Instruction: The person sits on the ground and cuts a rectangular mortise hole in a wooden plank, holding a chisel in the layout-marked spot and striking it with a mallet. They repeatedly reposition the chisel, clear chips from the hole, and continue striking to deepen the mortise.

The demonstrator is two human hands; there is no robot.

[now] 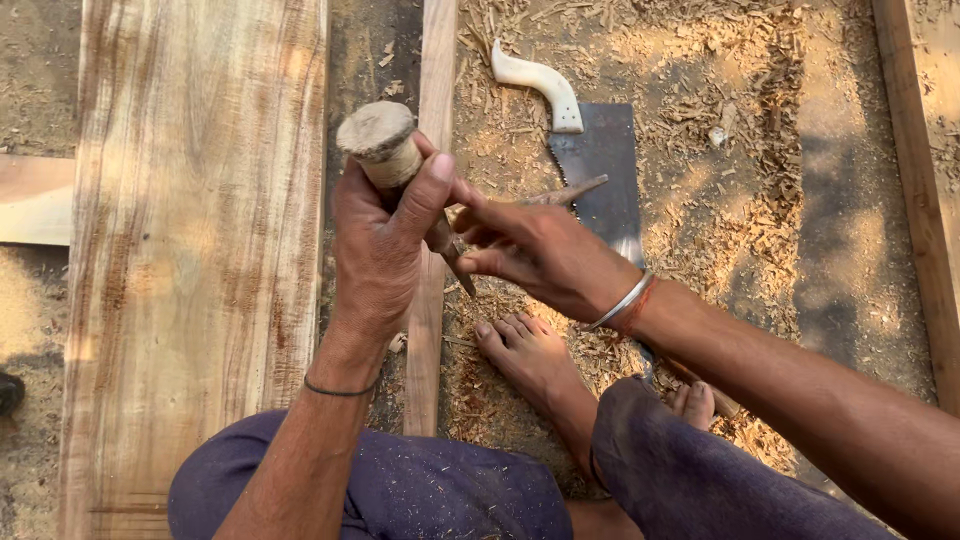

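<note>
My left hand [378, 250] grips a chisel by its round wooden handle [381, 143], held upright with the butt end toward the camera. Its metal blade [458, 272] points down at a narrow wooden strip [430, 330]. My right hand [540, 250] reaches across and pinches the chisel's shaft just below the handle with its fingertips. A metal bangle [622, 302] sits on the right wrist. My bare foot [525, 350] rests on the shavings beside the strip.
A wide pale plank [190, 250] lies to the left. A handsaw with a white handle [540, 85] and dark blade [600, 165] lies on sawdust behind the hands. Another wooden length [915, 180] runs along the right edge. Shavings cover the ground.
</note>
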